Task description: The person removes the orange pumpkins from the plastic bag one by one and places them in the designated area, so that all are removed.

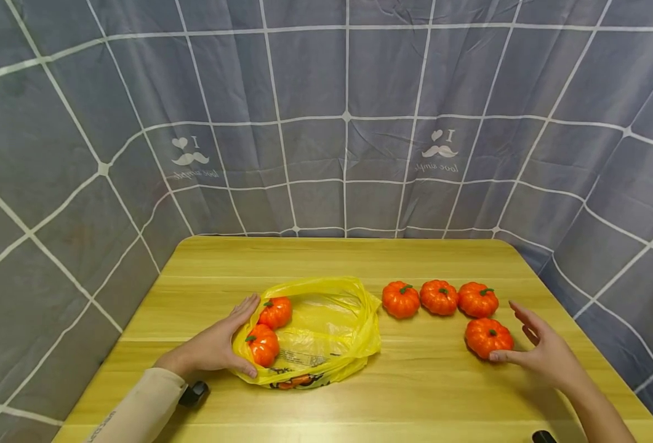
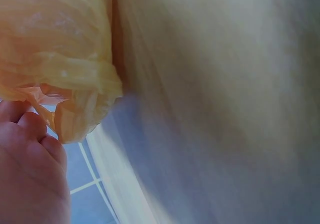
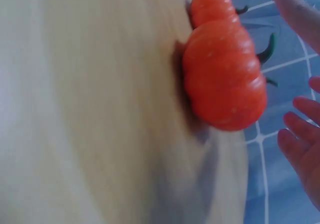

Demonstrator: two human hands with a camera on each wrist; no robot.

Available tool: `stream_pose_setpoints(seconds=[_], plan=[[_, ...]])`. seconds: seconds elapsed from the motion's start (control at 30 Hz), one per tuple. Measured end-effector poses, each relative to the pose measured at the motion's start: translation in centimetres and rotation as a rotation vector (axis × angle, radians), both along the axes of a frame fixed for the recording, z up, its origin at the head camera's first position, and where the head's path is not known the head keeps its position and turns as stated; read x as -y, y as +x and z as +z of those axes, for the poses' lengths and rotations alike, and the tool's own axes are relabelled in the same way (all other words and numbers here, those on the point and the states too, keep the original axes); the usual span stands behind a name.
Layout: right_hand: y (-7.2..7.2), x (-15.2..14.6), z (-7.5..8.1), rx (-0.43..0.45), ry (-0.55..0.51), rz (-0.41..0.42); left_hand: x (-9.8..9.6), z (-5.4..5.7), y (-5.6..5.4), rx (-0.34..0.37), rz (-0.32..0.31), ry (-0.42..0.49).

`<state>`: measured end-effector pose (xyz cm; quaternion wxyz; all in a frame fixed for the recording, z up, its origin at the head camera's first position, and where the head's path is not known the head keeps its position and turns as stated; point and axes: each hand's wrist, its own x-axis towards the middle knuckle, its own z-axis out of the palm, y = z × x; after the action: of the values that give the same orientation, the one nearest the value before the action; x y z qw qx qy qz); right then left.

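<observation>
A yellow plastic bag [image 1: 332, 326] lies with its mouth spread open on the wooden table. Two small orange pumpkins [image 1: 262, 346] with green stems sit inside it, at its left end. My left hand [image 1: 223, 341] holds the bag's left side, thumb toward the front and fingers toward the back; in the left wrist view its bent fingers [image 2: 35, 126] meet the thin yellow plastic. On the right, my right hand [image 1: 544, 354] is spread beside the nearest loose pumpkin [image 1: 489, 338], thumb at its lower edge and fingers apart from it. That pumpkin looms large in the right wrist view.
Three more pumpkins [image 1: 439, 298] stand in a row behind the nearest one, right of the bag. The light wooden table [image 1: 337, 258] ends at a grey curtain [image 1: 315, 154] with white grid lines, which surrounds its back and sides.
</observation>
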<state>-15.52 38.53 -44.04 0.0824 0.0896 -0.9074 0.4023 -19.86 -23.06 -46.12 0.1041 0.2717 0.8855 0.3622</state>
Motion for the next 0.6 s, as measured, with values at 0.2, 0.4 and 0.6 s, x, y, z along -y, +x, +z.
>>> stream_pose_setpoints(seconds=[0.2, 0.4, 0.6], plan=[[-0.6, 0.7, 1.2, -0.039, -0.006, 0.015, 0.0, 0.1, 0.1, -0.005, 0.002, -0.001], [-1.1, 1.5, 2.2, -0.033, -0.003, 0.034, 0.0, 0.0, 0.0, -0.009, 0.001, -0.007], [-1.6, 2.7, 2.9, -0.025, -0.021, 0.068, 0.0, 0.0, 0.0, -0.011, 0.000, -0.005]])
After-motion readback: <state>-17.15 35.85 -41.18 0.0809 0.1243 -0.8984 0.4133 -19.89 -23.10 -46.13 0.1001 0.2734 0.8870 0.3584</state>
